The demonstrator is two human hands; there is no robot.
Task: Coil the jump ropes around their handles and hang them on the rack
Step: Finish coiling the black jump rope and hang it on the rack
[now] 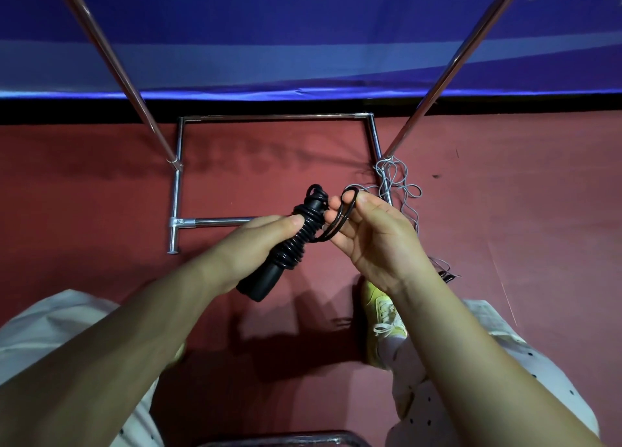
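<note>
Black jump rope (296, 236) up in both hands, most of it coiled round the handles, above the red floor (101, 190).

Left hand (259, 241) is clamped round the black handles, thumb pressing on the wound turns; the glossy cord sits in tight stacked rings along the upper half, with the bare matte end of a handle poking out below the palm. Right hand (367, 234) has its fingers curled through the last free loop (343, 216) of cord, just beside the bundle's top. Beyond the hands stands the chrome rack (176, 190), its base frame on the floor and two poles rising. A grey rope (400, 185) lies in a loose tangle against the rack's right foot.
</note>
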